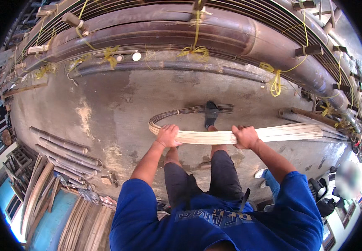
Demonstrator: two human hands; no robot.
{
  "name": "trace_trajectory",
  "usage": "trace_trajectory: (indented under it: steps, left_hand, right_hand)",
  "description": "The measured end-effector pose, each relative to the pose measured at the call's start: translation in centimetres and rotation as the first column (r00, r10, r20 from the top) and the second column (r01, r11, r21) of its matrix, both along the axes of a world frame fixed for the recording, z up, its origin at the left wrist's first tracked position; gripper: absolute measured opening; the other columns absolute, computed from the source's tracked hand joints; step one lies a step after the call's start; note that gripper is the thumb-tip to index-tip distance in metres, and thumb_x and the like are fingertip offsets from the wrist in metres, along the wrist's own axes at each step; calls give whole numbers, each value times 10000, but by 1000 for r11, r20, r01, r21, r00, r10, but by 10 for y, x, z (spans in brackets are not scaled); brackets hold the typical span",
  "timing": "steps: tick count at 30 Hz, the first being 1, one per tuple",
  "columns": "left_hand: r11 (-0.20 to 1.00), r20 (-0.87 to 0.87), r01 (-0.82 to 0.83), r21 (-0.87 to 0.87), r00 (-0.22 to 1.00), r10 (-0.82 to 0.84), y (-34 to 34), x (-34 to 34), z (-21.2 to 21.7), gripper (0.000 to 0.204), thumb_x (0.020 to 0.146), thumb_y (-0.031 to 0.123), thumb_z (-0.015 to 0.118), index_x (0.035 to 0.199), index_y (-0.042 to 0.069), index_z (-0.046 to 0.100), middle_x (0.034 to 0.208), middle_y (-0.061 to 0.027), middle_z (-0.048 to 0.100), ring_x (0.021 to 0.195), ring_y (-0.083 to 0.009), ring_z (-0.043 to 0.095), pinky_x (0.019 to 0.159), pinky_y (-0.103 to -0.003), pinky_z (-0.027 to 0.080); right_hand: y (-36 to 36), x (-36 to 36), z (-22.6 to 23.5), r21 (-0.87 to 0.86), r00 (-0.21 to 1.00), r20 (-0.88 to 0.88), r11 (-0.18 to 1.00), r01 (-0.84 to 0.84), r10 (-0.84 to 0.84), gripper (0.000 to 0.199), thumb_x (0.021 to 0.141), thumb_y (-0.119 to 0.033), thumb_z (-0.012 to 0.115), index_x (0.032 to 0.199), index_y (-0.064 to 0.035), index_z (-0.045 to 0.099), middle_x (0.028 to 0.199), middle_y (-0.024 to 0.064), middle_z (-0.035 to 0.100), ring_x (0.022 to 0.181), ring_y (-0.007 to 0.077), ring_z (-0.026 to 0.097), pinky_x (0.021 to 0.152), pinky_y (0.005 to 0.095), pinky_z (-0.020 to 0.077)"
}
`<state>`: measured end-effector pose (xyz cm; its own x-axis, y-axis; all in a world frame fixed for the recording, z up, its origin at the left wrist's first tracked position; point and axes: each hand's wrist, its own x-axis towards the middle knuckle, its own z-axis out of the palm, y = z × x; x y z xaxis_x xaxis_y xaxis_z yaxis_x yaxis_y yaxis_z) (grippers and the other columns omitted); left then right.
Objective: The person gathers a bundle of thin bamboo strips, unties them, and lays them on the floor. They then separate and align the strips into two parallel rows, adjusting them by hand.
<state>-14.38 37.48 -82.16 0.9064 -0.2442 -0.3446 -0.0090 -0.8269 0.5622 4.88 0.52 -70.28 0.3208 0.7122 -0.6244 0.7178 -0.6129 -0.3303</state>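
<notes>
A long bundle of thin bamboo strips [206,137] stretches across in front of me, pale along its near side. At the left it curls round in a tight bend, and its darker end runs back to the right along the floor. My sandalled foot [211,113] stands on that dark end. My left hand [168,135] is closed round the bundle close to the bend. Further right, my right hand [244,137] grips the same bundle. The pale loose ends fan out slightly beyond it at the right.
Ahead, a thick bamboo pole [147,30] spans the view, with yellow ties [194,52] hanging from it. A thinner pole [168,65] lies beneath. Cut bamboo poles [66,155] rest on the floor at the left. Another person's leg [270,182] and shoes are near my right arm.
</notes>
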Motion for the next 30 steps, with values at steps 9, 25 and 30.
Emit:
trace_trajectory:
  steps: [9, 25, 30]
  left_hand:
    - [885, 147, 58, -461, 989, 12, -120, 124, 247, 1242, 575, 737, 828, 1551, 135, 351, 1459, -261, 422, 1312, -445, 451, 1085, -585, 366]
    - [959, 400, 125, -254, 916, -14, -104, 112, 327, 645, 561, 254, 826, 1119, 46, 578, 929, -108, 644, 834, -302, 686, 714, -412, 572]
    - [939, 343, 168, -301, 938, -58, -64, 62, 324, 647, 558, 259, 821, 1126, 48, 594, 965, -108, 635, 856, -291, 687, 709, -403, 574]
  right_hand:
    - [76, -83, 66, 196, 976, 29, 959, 204, -214, 333, 835, -295, 693, 1080, -114, 558, 982, 171, 694, 800, 310, 741, 645, 478, 571]
    - [123, -110, 345, 332, 917, -398, 937, 110, 33, 486, 720, -293, 789, 1151, -90, 692, 1301, 194, 613, 1223, 370, 574, 1050, 527, 441]
    - [58, -29, 411, -341, 757, 641, 931, 130, 129, 704, 765, -369, 757, 1361, -73, 526, 1335, 207, 588, 1310, 341, 523, 1147, 533, 359]
